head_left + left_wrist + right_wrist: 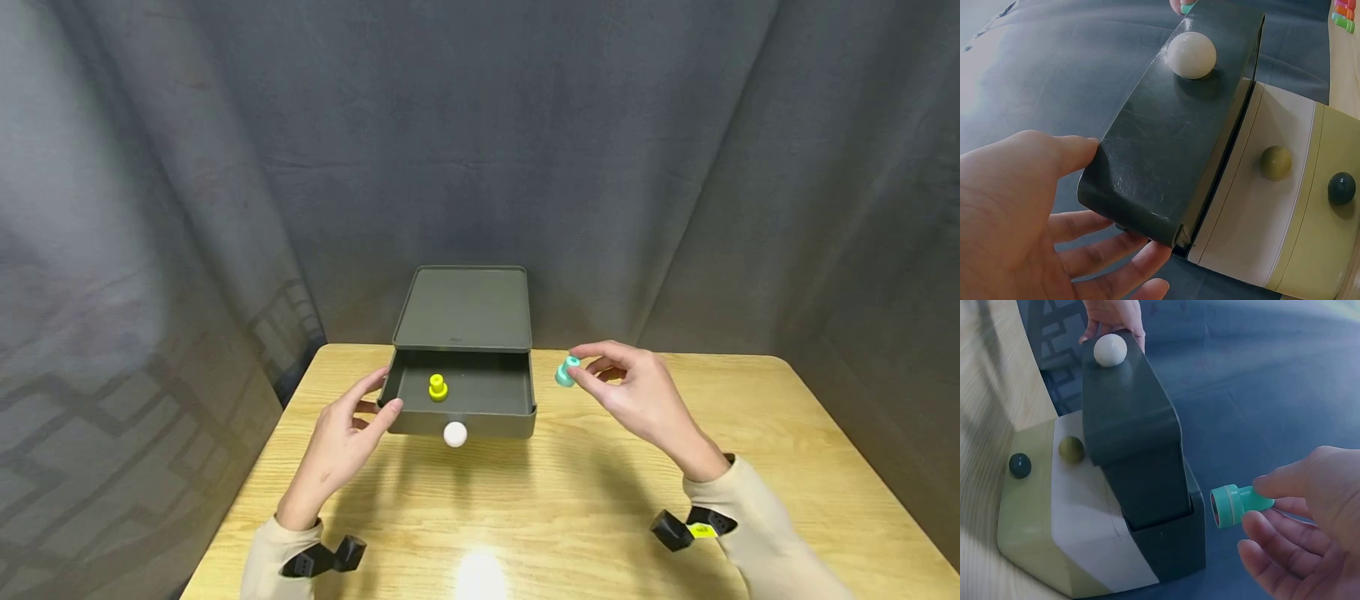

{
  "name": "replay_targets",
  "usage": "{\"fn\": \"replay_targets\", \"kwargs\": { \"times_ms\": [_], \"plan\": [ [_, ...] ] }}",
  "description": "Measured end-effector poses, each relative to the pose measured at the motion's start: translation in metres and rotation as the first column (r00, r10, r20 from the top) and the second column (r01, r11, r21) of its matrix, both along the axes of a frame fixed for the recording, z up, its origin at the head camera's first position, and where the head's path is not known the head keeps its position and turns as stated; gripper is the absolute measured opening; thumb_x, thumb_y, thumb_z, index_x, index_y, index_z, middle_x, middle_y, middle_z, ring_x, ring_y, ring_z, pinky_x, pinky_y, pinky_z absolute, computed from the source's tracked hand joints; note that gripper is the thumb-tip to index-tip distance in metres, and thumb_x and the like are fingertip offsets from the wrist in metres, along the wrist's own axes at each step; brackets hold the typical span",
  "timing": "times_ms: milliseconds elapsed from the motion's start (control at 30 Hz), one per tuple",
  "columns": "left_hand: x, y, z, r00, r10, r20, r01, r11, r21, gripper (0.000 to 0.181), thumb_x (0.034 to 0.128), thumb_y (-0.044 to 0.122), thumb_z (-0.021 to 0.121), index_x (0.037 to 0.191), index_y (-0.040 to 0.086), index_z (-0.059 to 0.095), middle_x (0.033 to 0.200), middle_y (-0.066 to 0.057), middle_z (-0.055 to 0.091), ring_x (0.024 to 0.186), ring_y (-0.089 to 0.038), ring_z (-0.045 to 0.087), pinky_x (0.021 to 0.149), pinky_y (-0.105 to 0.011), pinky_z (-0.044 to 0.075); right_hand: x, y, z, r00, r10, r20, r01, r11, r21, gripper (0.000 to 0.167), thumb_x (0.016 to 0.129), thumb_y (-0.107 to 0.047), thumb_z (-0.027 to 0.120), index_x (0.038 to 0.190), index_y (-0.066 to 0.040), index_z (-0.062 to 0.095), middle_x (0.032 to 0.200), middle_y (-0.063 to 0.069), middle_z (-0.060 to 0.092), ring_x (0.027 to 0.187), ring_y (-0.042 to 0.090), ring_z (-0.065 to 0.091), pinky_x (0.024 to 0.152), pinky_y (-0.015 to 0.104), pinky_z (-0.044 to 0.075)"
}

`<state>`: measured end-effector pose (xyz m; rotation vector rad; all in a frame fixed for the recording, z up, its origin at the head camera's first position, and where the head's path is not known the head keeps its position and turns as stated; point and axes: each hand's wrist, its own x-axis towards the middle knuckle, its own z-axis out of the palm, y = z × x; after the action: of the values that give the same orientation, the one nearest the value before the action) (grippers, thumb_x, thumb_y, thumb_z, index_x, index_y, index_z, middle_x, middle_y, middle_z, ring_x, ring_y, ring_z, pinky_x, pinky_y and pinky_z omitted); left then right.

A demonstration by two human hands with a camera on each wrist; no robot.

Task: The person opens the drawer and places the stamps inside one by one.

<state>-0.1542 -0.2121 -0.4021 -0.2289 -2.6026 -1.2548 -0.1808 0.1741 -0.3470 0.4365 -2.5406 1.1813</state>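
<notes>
Pinches a teal peg (566, 372) by its stem in the right grip (637, 387), thumb and fingertips drawn in close, clear of the table (585, 533). Clasps the front corner of the pulled-out drawer (491, 425) with the left grip (337, 442), thumb and fingers spread wider. Shows a yellow peg (438, 390) upright inside, between the grips, and a white knob (455, 434) on the front, right of the left grip. Has a curtain (480, 167) beyond both.

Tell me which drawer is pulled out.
The top, dark grey drawer with the white knob; the white drawer and yellow-green drawer below it sit closed.
</notes>
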Motion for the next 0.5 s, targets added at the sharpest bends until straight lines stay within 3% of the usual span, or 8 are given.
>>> {"fn": "replay_targets", "kwargs": {
  "times_ms": [500],
  "plan": [
    [-0.001, 0.002, 0.0, 1.0, -0.005, 0.001, 0.005, 1.0, 0.002, 0.055, 0.1046, 0.035, 0.07, 0.155, 0.017, 0.056, 0.15, -0.012, 0.064, 0.109, -0.025, 0.073, 0.086, -0.031, 0.058, -0.004, -0.023, 0.016, 0.993, 0.115, -0.026, -0.115, 0.993, -0.001, 0.018, 0.092, -0.016, 0.085, 0.11, -0.016, 0.083, 0.091, -0.004, 0.08, 0.076, 0.011, 0.072, 0.068, 0.025, 0.055]
  ]
}}
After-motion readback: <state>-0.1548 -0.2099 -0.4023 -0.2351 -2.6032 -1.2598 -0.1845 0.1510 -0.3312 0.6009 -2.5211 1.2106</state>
